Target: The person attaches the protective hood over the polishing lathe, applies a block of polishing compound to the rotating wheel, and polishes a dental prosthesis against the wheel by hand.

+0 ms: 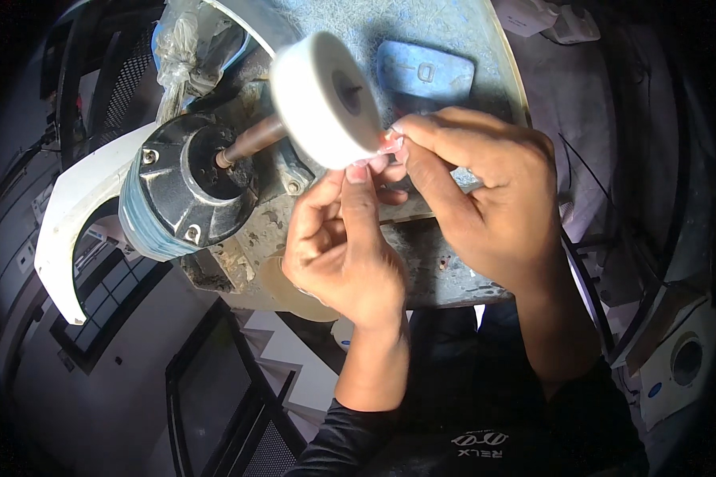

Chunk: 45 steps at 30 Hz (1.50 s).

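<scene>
A small glossy pink piece (391,144) touches or nearly touches the lower right edge of a white buffing wheel (314,103). My right hand (485,183) pinches it between thumb and forefinger. From below, my left hand (346,246) closes on the piece's other end, its thumb just under the wheel. Fingers cover most of the piece, so its full shape is hidden. The wheel sits on a brown shaft (250,141) that runs out of a black-faced motor (187,183). Whether the wheel is spinning, I cannot tell.
Behind the wheel is a dusty blue tray (334,20) with fibres in it and a blue rectangular block (426,71). A knotted plastic bag (181,52) is at the far left. A curved white guard (60,222) stands left of the motor, on a dirty workbench (453,270).
</scene>
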Available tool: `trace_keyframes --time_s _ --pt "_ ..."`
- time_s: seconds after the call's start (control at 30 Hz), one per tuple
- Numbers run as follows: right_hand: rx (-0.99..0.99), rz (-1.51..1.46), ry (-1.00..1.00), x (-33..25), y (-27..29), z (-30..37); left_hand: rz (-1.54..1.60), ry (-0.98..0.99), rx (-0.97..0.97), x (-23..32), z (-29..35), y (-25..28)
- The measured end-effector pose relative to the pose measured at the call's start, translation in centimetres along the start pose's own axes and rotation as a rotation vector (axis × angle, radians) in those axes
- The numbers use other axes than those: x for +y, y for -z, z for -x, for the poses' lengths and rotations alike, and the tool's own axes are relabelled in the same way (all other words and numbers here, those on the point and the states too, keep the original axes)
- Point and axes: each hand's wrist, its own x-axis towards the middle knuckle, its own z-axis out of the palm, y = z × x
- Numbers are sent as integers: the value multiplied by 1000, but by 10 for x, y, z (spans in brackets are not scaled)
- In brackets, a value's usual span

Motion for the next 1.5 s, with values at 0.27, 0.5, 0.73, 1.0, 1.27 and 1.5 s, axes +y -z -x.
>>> trace_keyframes --time_s 0.27,0.5,0.73,1.0,1.27,1.5 --pt "77 -56 -29 4 -6 1 -27 26 -24 2 -4 1" --pt "-66 -110 107 4 14 8 -222 -403 -101 5 14 26" --pt "87 635 26 6 2 -26 -217 -533 -191 11 24 38" --pt "189 509 -15 10 -3 -16 -67 -523 -206 17 30 38" --pt "289 314 -49 -3 -7 18 -56 -501 -215 5 27 50" --pt "320 244 8 3 -18 17 -82 -534 -233 3 27 52"
